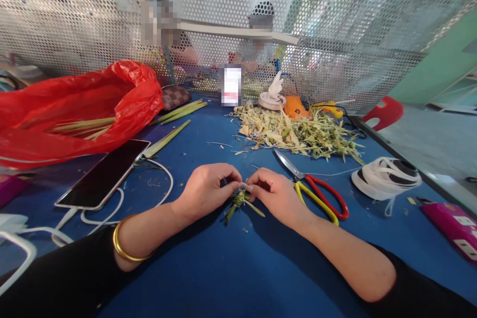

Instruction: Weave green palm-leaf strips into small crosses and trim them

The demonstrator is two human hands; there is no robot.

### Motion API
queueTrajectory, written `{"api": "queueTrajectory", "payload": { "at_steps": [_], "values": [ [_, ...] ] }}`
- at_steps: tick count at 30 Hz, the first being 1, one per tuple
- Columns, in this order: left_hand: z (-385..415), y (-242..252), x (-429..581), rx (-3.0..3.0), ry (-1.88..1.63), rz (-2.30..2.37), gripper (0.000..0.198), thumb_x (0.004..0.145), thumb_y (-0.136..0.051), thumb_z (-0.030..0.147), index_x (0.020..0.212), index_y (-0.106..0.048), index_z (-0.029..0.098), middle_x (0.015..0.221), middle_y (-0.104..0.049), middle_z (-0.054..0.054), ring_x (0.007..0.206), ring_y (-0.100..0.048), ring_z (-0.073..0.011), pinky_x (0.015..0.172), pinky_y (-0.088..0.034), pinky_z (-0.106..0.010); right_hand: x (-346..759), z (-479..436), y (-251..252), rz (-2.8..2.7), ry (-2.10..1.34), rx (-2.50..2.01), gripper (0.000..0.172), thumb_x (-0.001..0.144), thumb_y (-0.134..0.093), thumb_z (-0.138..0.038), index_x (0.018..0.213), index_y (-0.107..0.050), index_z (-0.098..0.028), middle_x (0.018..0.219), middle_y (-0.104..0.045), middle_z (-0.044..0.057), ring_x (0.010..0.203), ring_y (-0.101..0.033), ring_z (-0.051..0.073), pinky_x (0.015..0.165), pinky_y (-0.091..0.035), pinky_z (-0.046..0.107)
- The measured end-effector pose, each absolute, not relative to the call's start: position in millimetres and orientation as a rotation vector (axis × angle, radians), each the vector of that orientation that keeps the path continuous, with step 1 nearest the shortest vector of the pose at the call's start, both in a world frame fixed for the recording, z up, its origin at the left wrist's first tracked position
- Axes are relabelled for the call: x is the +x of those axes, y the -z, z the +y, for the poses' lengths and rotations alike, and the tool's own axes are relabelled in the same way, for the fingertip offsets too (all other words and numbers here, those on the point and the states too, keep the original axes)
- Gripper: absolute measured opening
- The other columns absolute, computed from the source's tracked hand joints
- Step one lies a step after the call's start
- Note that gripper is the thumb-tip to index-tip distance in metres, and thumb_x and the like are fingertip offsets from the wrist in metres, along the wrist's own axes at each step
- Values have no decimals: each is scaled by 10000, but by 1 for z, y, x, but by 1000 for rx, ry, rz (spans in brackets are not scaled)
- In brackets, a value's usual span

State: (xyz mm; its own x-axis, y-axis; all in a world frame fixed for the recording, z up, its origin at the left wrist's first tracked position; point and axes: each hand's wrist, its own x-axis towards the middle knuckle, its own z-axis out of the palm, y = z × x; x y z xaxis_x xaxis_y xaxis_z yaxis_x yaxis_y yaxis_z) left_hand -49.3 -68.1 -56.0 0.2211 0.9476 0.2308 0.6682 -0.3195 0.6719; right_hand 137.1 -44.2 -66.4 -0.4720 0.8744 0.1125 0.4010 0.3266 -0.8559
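Observation:
My left hand and my right hand meet above the middle of the blue table, fingertips pinched close together. A thin pale thread runs between the pinched fingers of both hands. Just below it hangs a small green knotted piece of plant leaf, with a paler stem sticking out toward my right hand. Fingertips partly hide its upper end. Beside my right hand lie scissors with one red and one yellow handle, blades apart.
At left are a red plastic bag with green stalks, and a phone on a white cable. A heap of leaf scraps lies at the back right. White ribbon sits at right. A perforated metal screen closes the back; two people are behind it.

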Motion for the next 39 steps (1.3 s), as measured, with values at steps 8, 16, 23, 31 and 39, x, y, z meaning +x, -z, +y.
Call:
{"api": "queueTrajectory", "payload": {
  "at_steps": [8, 16, 23, 31, 39],
  "values": [
    [-69, 53, -48, 2043, -831, 1479, 104, 776, -578, 195, 745, -675, 210, 718, -680, 39, 661, -590, -99, 628, -396, -195, 138, -41, 71, -1818, -1357, -1119, 66, 807, -585, -235, 758, -572, -193, 626, -643, -18, 621, -591, 135, 608, -444, 255],
    [-67, 53, -47, 1871, -824, 1543, 162, 791, -564, 298, 719, -654, 184, 636, -646, 29, 610, -550, -110, 573, -385, -205, 142, -40, 66, -1970, -1298, -1082, 114, 834, -519, -201, 722, -503, -202, 628, -601, -28, 632, -552, 130, 639, -421, 265],
    [-62, 56, -53, 1924, -836, 1775, 146, 783, -552, 296, 708, -639, 206, 594, -611, 44, 547, -511, -107, 533, -346, -225, 158, -36, 43, -2243, -1249, -1184, 133, 812, -481, -137, 699, -499, -205, 639, -638, -18, 638, -564, 135, 611, -398, 262],
    [-60, 51, -52, 1507, -1093, 1435, 162, 813, -535, 329, 742, -548, 184, 859, -688, -14, 542, -468, -80, 521, -352, -231, 164, -34, 44, -2298, -1299, -1266, 137, 746, -465, -85, 708, -530, -199, 662, -675, 4, 647, -639, 155, 616, -431, 275],
    [-62, 50, -49, 1070, -1062, 1014, 189, 821, -570, 311, 732, -490, 164, 704, -636, 12, 460, -417, -34, 466, -294, -194, 156, -34, 53, -1939, -1343, -1077, 138, 828, -498, -211, 692, -480, -198, 726, -629, 8, 572, -547, 113, 616, -429, 275]
  ]
}}
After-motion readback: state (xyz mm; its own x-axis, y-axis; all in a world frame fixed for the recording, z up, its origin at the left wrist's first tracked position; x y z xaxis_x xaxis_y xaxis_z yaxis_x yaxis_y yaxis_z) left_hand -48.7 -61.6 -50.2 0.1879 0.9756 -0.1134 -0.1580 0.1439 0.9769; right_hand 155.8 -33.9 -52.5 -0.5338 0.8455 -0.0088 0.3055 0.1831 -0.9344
